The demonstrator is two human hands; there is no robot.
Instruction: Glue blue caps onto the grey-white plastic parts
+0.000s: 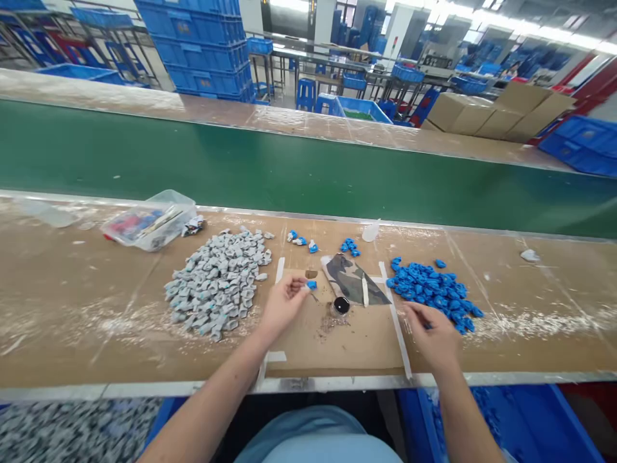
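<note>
My left hand (285, 299) is closed in a pinch on a small blue-and-grey plastic part (312, 284) above the cardboard mat. My right hand (434, 334) hovers at the mat's right edge, thumb and fingers pinched together. Whatever it may hold is too small to make out. Just beyond it lies a heap of blue plastic parts (429, 286). Between my hands are a small round pot of dark liquid (341, 305), a camouflage cloth (344, 276) and a white stick (365, 291) on that cloth. Left of my left hand spreads a heap of grey plastic parts (222, 276).
Several blue-and-white pieces (299, 241) and a few blue ones (350, 246) lie behind the mat. A clear plastic box (152, 222) stands at left. Beyond runs a green conveyor belt (289, 167). Blue bins (525, 418) sit below the table's front edge.
</note>
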